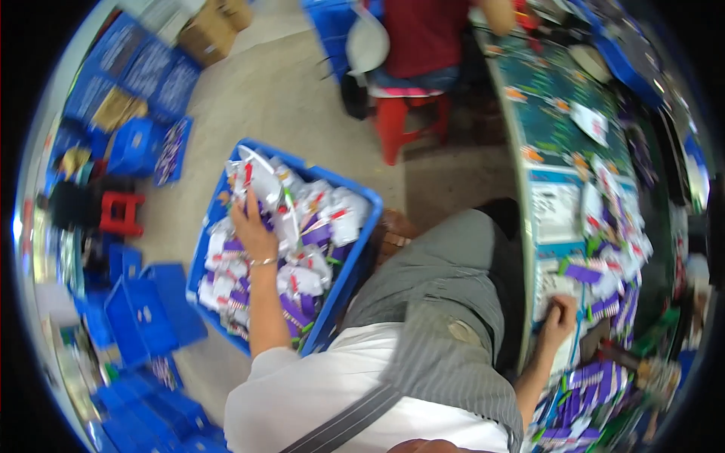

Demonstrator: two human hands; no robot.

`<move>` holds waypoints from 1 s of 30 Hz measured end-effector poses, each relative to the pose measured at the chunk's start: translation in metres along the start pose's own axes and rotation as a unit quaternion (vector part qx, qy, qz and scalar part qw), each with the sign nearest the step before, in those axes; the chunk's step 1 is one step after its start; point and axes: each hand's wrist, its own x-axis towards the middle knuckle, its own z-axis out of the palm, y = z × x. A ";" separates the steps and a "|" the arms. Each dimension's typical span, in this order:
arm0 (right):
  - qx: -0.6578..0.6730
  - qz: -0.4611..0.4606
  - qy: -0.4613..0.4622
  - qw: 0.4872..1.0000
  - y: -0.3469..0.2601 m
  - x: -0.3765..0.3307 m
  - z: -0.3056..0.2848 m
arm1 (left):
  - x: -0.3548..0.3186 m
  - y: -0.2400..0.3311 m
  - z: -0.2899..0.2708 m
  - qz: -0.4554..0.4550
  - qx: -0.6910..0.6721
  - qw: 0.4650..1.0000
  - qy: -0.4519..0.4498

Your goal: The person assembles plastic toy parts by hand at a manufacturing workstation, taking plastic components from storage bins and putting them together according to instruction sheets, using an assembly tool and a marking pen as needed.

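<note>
The left hand (255,230) reaches, fingers extended, among white-and-purple plastic packets (306,279) inside a blue rectangular plastic crate (334,303); its grip cannot be told. The right hand (559,318) curls above the green patterned table (545,117), contents hidden. Pinching single edges should avoid dragging neighbours.

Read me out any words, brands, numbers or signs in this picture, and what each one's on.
No text is clear enough to quote.
White and purple packets in the blue bin: red marks, too small and blurred to read.
White panel on the table: dark marks, too blurred to read.
</note>
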 end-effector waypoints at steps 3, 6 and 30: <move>0.019 -0.021 0.016 0.999 0.001 0.006 0.015 | 0.020 0.076 -0.029 0.125 -0.119 0.985 -0.003; 0.062 -0.025 0.020 0.998 -0.018 0.010 0.014 | 0.046 0.175 -0.023 0.247 -0.271 0.929 -0.043; -0.130 -0.053 -0.017 0.990 -0.028 0.007 0.007 | 0.046 0.420 0.000 0.387 -0.595 0.687 -0.154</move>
